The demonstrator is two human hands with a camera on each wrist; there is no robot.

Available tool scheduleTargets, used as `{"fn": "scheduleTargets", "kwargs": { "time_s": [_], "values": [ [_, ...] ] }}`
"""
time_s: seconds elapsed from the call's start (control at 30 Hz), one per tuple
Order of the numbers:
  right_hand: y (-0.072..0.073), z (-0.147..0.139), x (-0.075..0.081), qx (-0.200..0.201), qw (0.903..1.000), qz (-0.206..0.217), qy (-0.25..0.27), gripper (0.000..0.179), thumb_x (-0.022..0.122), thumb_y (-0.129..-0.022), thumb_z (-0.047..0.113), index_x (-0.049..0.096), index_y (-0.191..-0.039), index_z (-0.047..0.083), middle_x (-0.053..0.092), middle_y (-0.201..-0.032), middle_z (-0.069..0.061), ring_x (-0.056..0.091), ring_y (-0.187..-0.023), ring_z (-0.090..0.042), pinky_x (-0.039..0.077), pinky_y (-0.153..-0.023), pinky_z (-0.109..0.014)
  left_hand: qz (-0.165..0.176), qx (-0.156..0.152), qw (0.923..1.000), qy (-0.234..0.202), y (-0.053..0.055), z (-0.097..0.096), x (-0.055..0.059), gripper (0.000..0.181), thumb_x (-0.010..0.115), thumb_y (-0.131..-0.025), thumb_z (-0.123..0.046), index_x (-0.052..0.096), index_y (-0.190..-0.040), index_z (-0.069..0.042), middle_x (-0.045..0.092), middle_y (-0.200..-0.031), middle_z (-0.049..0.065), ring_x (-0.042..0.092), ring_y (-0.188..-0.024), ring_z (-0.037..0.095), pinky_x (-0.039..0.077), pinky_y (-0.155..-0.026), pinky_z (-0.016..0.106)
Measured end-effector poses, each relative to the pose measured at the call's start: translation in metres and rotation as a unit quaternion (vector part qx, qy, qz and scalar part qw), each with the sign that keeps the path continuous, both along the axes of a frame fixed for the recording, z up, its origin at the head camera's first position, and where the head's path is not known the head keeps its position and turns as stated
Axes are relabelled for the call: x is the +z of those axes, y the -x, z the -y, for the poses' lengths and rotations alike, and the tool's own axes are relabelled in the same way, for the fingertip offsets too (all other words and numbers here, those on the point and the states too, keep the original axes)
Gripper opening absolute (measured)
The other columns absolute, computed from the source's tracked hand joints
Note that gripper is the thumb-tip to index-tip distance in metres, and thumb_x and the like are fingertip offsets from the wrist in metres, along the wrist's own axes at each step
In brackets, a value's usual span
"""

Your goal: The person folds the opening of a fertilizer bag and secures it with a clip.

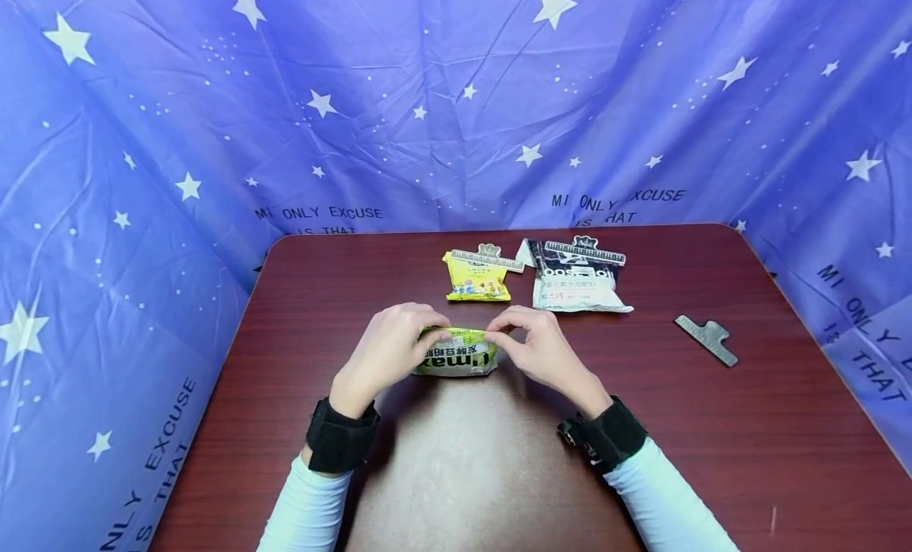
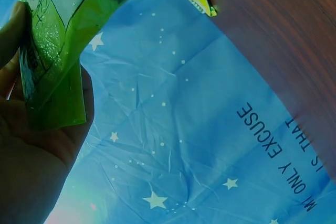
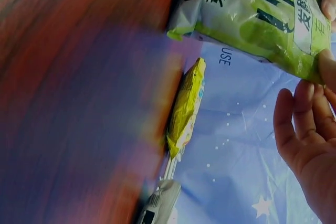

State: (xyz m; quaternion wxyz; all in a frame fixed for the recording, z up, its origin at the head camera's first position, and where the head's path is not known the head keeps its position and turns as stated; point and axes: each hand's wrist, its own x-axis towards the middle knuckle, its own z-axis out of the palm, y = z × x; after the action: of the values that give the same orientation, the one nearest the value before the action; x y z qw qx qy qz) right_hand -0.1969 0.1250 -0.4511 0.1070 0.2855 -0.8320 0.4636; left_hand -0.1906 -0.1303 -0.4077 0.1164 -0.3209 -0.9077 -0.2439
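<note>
A green and white plastic bag (image 1: 459, 362) with dark lettering stands on the table in front of me, its print upside down in the head view. My left hand (image 1: 395, 346) pinches one end of its top edge between thumb and fingers. At the other end of that edge, my right hand (image 1: 545, 352) pinches a corner. The right wrist view shows the bag (image 3: 247, 17) stretched between both hands, with the right thumb on its corner. In the left wrist view a folded flap of the bag (image 2: 58, 87) lies against the left fingers.
Behind the hands lies a small yellow bag (image 1: 476, 287) with a metal ruler clip (image 1: 488, 259) along its top. Beside it is a black and white bag (image 1: 577, 291) with a similar clip (image 1: 586, 253). A loose metal clip (image 1: 705, 340) rests at the right. Blue star curtains (image 1: 427, 140) surround the table.
</note>
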Motion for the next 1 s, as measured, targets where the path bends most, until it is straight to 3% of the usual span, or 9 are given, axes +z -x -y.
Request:
{"fn": "scheduleTargets", "kwargs": {
  "time_s": [0.17,0.33,0.4,0.5,0.6,0.73,0.87,0.93,1.0],
  "values": [
    [0.000,0.000,-0.003,-0.001,0.9997,-0.024,0.000,0.010,0.080,-0.091,0.006,0.081,-0.089,0.015,0.077,-0.083,-0.001,0.060,-0.067,-0.012,0.045,-0.049,-0.035,-0.003,0.005,1.0000,0.001,0.000,-0.001,-0.004,0.005,0.078,-0.095,-0.018,0.081,-0.097,-0.015,0.078,-0.087,-0.003,0.071,-0.082,0.015,0.061,-0.071,0.041],
    [0.001,-0.010,0.002,-0.015,0.9997,0.013,-0.014,0.005,0.081,-0.092,0.012,0.081,-0.094,0.017,0.077,-0.088,0.000,0.068,-0.079,-0.013,0.058,-0.068,-0.046,-0.012,0.005,0.9999,0.000,-0.001,-0.002,-0.006,0.004,0.077,-0.095,-0.017,0.081,-0.097,-0.015,0.077,-0.085,-0.003,0.071,-0.081,0.015,0.061,-0.069,0.040],
    [0.003,-0.023,0.005,-0.052,0.9980,0.027,-0.022,0.006,0.079,-0.093,0.015,0.080,-0.099,0.014,0.078,-0.093,-0.003,0.070,-0.086,-0.018,0.060,-0.079,-0.050,-0.015,0.004,0.9999,-0.001,-0.001,-0.002,-0.006,0.005,0.077,-0.096,-0.017,0.081,-0.097,-0.015,0.077,-0.086,-0.003,0.070,-0.080,0.014,0.061,-0.069,0.040],
    [0.008,-0.055,0.010,-0.151,0.9868,0.034,-0.048,0.015,0.074,-0.097,0.016,0.078,-0.109,0.006,0.078,-0.106,-0.015,0.070,-0.097,-0.030,0.056,-0.088,-0.056,-0.018,0.001,0.9998,-0.003,0.000,-0.003,-0.006,0.005,0.077,-0.096,-0.017,0.081,-0.097,-0.015,0.077,-0.085,-0.003,0.071,-0.080,0.015,0.061,-0.069,0.040],
    [0.013,-0.098,0.016,-0.257,0.9605,0.053,-0.092,0.027,0.068,-0.100,0.014,0.071,-0.121,-0.003,0.069,-0.121,-0.033,0.061,-0.112,-0.050,0.047,-0.095,-0.066,-0.015,0.001,0.9999,-0.004,0.001,-0.003,-0.005,0.005,0.076,-0.096,-0.017,0.081,-0.097,-0.015,0.077,-0.085,-0.003,0.070,-0.080,0.015,0.061,-0.069,0.040],
    [0.015,-0.158,0.016,-0.353,0.9083,0.157,-0.159,0.049,0.056,-0.104,0.020,0.050,-0.142,-0.010,0.039,-0.141,-0.052,0.033,-0.129,-0.070,0.032,-0.099,-0.081,-0.010,0.003,0.9999,-0.004,0.001,-0.004,-0.005,0.006,0.076,-0.096,-0.017,0.081,-0.098,-0.015,0.077,-0.086,-0.004,0.070,-0.080,0.014,0.061,-0.069,0.040],
    [0.014,-0.203,0.013,-0.372,0.8549,0.297,-0.206,0.064,0.043,-0.108,0.026,0.023,-0.154,-0.014,0.012,-0.147,-0.059,0.014,-0.132,-0.076,0.022,-0.101,-0.087,-0.008,0.004,0.9999,-0.007,0.001,-0.004,-0.005,0.005,0.077,-0.096,-0.017,0.081,-0.097,-0.015,0.077,-0.085,-0.004,0.069,-0.079,0.013,0.061,-0.069,0.040],
    [0.013,-0.217,0.010,-0.360,0.8378,0.343,-0.225,0.068,0.039,-0.109,0.027,0.015,-0.155,-0.017,0.009,-0.146,-0.061,0.011,-0.132,-0.078,0.020,-0.104,-0.087,-0.006,0.004,0.9999,-0.008,0.000,-0.004,-0.005,0.005,0.077,-0.096,-0.016,0.081,-0.097,-0.015,0.076,-0.085,-0.005,0.069,-0.079,0.013,0.061,-0.069,0.040],
    [0.012,-0.224,0.007,-0.349,0.8260,0.369,-0.245,0.066,0.037,-0.109,0.026,0.016,-0.153,-0.018,0.011,-0.143,-0.062,0.014,-0.130,-0.079,0.022,-0.104,-0.087,-0.005,0.004,0.9999,-0.009,0.000,-0.004,-0.006,0.005,0.077,-0.096,-0.016,0.081,-0.097,-0.016,0.076,-0.085,-0.005,0.069,-0.079,0.013,0.060,-0.069,0.039]
  ]
}}
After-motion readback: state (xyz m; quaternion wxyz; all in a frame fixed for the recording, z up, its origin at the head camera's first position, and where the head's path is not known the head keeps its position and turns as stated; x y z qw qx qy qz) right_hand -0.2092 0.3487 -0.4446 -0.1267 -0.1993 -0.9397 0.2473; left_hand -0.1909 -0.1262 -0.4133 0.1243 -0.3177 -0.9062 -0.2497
